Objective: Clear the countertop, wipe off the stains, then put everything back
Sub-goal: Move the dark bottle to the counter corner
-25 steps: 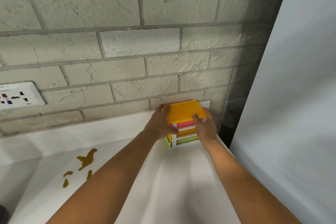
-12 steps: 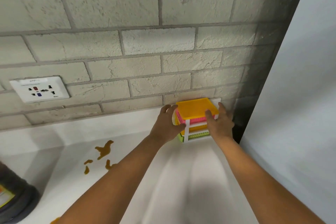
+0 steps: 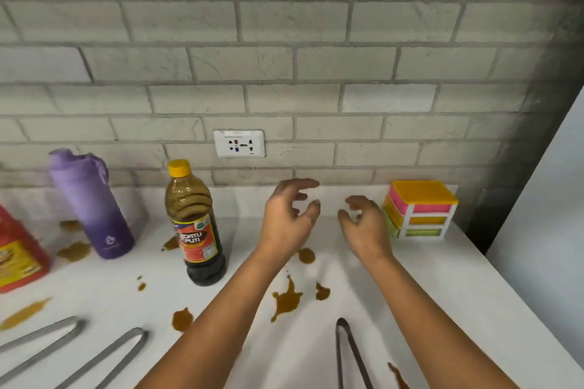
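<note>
A small drawer box (image 3: pixel 422 210) with an orange top and pink, orange and green drawers stands in the counter's far right corner against the brick wall. My left hand (image 3: pixel 289 218) and my right hand (image 3: pixel 363 224) hover over the white countertop (image 3: pixel 442 287) just left of the box, fingers loosely curled, holding nothing. Brown stains (image 3: pixel 286 298) are spattered across the counter below my hands and further left. A dark sauce bottle (image 3: pixel 196 224) with a yellow cap stands left of my left hand.
A purple flask (image 3: pixel 91 202) and a red container (image 3: pixel 17 253) stand at the left. Metal tongs (image 3: pixel 104 357) lie at the front left, and a dark pair (image 3: pixel 349 354) lies at the front middle. A wall socket (image 3: pixel 239 144) sits above. A white panel (image 3: pixel 550 199) bounds the right.
Both hands let go of the drawer box and drew back to the left. The view swung left and pulled back, bringing the bottles and tongs into sight.
</note>
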